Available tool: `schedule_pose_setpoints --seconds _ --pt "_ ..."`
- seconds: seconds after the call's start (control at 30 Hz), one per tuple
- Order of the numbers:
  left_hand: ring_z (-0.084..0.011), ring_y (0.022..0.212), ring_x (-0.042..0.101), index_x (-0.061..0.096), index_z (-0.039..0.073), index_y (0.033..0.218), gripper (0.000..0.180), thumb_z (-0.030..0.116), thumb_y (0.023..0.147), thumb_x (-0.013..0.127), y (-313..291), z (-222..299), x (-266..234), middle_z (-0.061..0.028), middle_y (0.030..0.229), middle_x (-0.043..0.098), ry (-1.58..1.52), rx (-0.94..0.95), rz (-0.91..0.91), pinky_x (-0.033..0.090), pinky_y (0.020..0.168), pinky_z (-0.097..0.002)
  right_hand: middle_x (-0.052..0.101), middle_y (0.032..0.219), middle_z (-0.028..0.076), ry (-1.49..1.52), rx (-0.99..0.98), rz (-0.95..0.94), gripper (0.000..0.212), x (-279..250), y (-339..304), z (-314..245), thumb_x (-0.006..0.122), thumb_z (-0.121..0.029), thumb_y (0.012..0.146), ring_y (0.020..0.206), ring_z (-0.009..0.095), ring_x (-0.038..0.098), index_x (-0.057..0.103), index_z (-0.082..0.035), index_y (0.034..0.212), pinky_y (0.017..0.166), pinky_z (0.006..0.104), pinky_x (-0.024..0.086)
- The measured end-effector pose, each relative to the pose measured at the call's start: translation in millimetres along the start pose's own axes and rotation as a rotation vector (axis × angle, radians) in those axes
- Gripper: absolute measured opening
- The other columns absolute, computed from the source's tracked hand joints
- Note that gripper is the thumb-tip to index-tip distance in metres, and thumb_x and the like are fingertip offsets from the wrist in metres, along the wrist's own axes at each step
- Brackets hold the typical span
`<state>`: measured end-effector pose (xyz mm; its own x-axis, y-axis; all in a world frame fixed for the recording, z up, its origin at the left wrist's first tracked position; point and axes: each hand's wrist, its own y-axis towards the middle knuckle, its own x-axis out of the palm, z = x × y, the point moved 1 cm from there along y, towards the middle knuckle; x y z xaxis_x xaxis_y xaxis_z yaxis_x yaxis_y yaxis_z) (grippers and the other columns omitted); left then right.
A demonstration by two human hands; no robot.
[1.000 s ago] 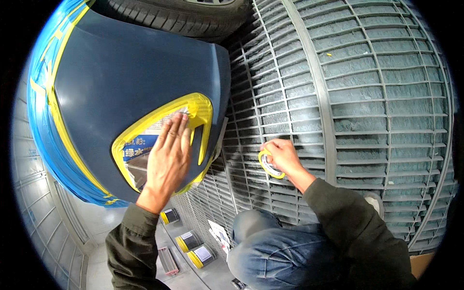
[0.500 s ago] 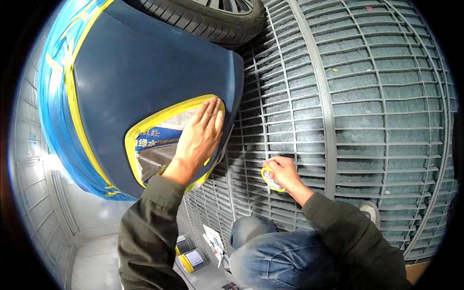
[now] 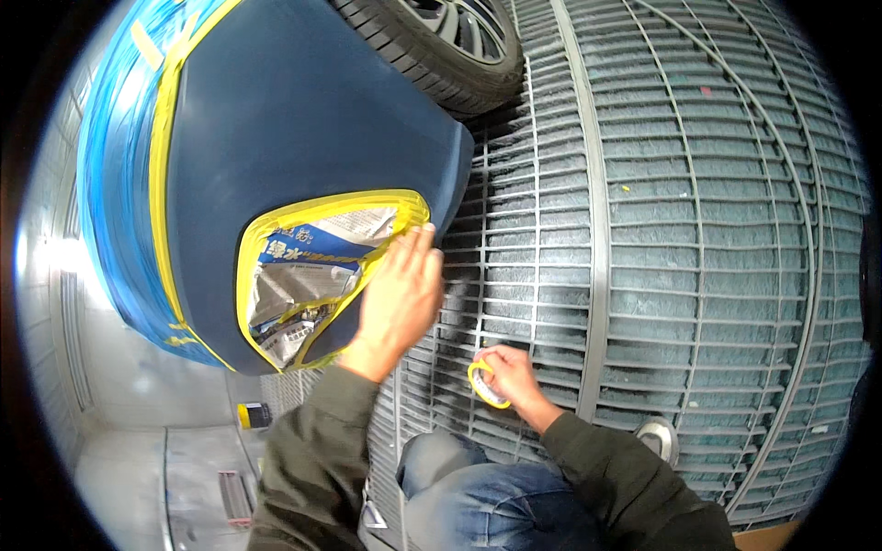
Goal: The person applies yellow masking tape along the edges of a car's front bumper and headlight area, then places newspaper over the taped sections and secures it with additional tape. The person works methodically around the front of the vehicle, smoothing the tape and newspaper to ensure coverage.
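Observation:
My left hand (image 3: 400,298) lies with its fingers stretched out along the lower right edge of a masked opening in a dark blue car bumper (image 3: 276,119). Its fingertips touch the yellow masking tape (image 3: 312,207) that frames this opening. Printed paper (image 3: 303,283) fills the space inside the tape border. Lower down and to the right, my right hand (image 3: 516,378) grips a roll of yellow masking tape (image 3: 484,393), apart from the bumper. Part of the tape edge is hidden under my left hand.
A tyre (image 3: 441,69) stands at the top beside the bumper. Blue plastic film (image 3: 119,193), edged with yellow tape, covers the left side. Metal floor grating (image 3: 643,275) spreads to the right. A dark can with a yellow band (image 3: 254,415) stands at lower left.
My left hand has slid down off the paper toward the lower right edge, uncovering more of it. The whole view has shifted. My right hand still holds the tape roll.

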<state>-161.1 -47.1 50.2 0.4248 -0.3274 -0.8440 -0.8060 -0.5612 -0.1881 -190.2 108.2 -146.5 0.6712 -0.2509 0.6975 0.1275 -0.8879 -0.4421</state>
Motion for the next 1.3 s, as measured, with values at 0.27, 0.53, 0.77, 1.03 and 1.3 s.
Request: schedule_pose_setpoints --seconds 0.27,0.53,0.77,1.03,1.3 --pt "-0.0385 0.144 0.034 0.05 -0.001 0.133 0.054 0.016 0.085 0.067 -47 21 61 -0.0253 0.155 0.033 -0.24 -0.088 0.074 0.029 0.119 -0.0446 0.06 0.065 0.0 -0.101 0.108 0.007 0.022 -8 -14 -12 0.053 -0.015 0.096 0.051 0.005 0.048 0.071 -0.003 0.096 0.047 0.0214 0.036" --pt "-0.0305 0.108 0.053 0.055 0.001 0.124 0.047 0.016 0.081 0.069 -53 24 70 -0.022 0.155 0.034 -0.312 -0.318 0.261 0.045 0.087 -0.039 0.058 0.065 -0.002 -0.226 0.146 0.019 0.02 4 -30 -11 0.052 -0.016 0.097 0.049 0.004 0.044 0.07 -0.006 0.097 0.045 0.0205 0.032" --pt "-0.0314 0.101 0.061 0.059 0.003 0.115 0.039 0.009 0.078 0.069 -56 30 74 -0.0194 0.138 0.053 -0.585 -0.424 0.587 0.051 0.082 -0.0407 0.056 0.062 -0.002 -0.293 0.15 0.085 0.021 -7 -30 -4 0.051 -0.016 0.099 0.044 0.004 0.039 0.069 -0.006 0.098 0.041 0.0221 0.028" --pt "-0.035 0.055 0.065 0.049 0.005 0.141 0.055 0.024 0.09 0.063 -67 26 86 -0.0146 0.065 0.066 -0.696 -0.627 0.412 0.051 0.052 -0.0464 0.056 0.062 0.0 -0.381 0.167 0.115 0.021 -4 -32 -1 0.05 -0.015 0.099 0.043 0.005 0.04 0.068 -0.004 0.099 0.041 0.0223 0.029" --pt "-0.0294 0.051 0.063 0.05 0.009 0.142 0.058 0.016 0.087 0.065 -88 21 117 -0.01 0.067 0.067 -0.601 -0.613 0.553 0.05 0.049 -0.0404 0.057 0.063 0.0 -0.414 0.186 0.116 0.021 -8 -27 8 0.049 -0.015 0.099 0.042 0.006 0.041 0.067 -0.003 0.099 0.04 0.0221 0.03"
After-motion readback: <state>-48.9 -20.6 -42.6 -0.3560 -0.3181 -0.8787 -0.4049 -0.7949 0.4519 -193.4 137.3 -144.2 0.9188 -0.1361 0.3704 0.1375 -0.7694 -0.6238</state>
